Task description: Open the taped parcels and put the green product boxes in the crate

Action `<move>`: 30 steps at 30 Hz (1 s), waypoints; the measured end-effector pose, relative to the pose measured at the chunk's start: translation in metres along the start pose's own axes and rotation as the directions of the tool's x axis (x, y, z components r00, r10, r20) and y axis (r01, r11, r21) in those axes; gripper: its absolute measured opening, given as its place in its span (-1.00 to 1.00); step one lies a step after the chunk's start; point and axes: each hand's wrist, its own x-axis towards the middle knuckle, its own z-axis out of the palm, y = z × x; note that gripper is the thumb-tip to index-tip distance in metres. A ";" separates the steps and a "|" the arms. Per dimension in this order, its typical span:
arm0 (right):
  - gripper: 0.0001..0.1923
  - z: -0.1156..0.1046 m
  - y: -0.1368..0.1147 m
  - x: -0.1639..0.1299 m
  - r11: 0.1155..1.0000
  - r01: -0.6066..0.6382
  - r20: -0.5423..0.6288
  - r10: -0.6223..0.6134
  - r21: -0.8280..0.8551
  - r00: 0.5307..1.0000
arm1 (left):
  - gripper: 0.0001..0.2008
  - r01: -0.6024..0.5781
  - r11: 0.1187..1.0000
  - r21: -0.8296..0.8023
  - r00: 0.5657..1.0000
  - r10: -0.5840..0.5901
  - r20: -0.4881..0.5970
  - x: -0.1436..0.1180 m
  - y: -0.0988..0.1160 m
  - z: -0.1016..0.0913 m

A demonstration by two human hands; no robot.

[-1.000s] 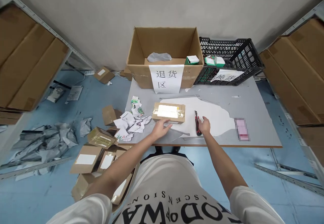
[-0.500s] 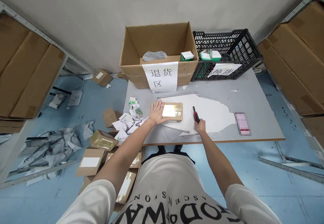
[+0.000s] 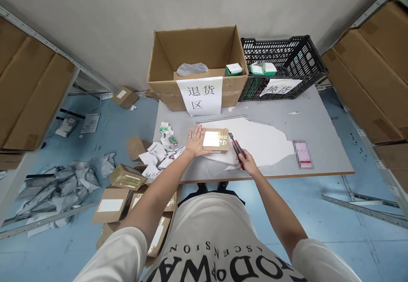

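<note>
A small taped cardboard box (image 3: 224, 146) with a white label lies on the table. My left hand (image 3: 195, 141) grips its left end, fingers over the top and thumb along the front edge. In my right hand (image 3: 247, 162) is a black and red utility knife (image 3: 236, 147), closed in the fingers. The knife points up and left, its tip close to the box's right end; whether it touches cannot be told. Beneath the box and knife is a torn white sheet (image 3: 267, 139).
Behind stand a large open carton (image 3: 165, 95) and a black plastic crate (image 3: 306, 87), both holding small green-white boxes. Crumpled papers (image 3: 157, 152) lie left on the table (image 3: 331, 154), a pink pixelated item (image 3: 302, 154) right. Parcels (image 3: 110, 205) are piled at the left.
My right hand has moved slightly left and turned the knife, bringing its tip from the sheet over to the box's right end. My left hand stays on the box.
</note>
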 end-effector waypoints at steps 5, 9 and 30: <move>-0.46 -0.005 -0.006 -0.001 0.999 -0.016 0.033 0.018 -0.048 0.999 | 0.21 0.001 1.000 -0.017 1.000 -0.001 -0.009 0.000 0.000 -0.002; -0.47 -0.014 -0.017 0.000 0.991 -0.063 0.077 0.073 -0.121 0.994 | 0.17 -0.001 0.999 -0.036 1.000 0.000 -0.024 -0.002 0.000 -0.003; -0.53 -0.032 -0.017 -0.018 0.967 -0.104 0.181 0.148 -0.233 0.972 | 0.11 -0.079 0.997 -0.017 0.996 0.078 -0.049 -0.008 -0.006 -0.002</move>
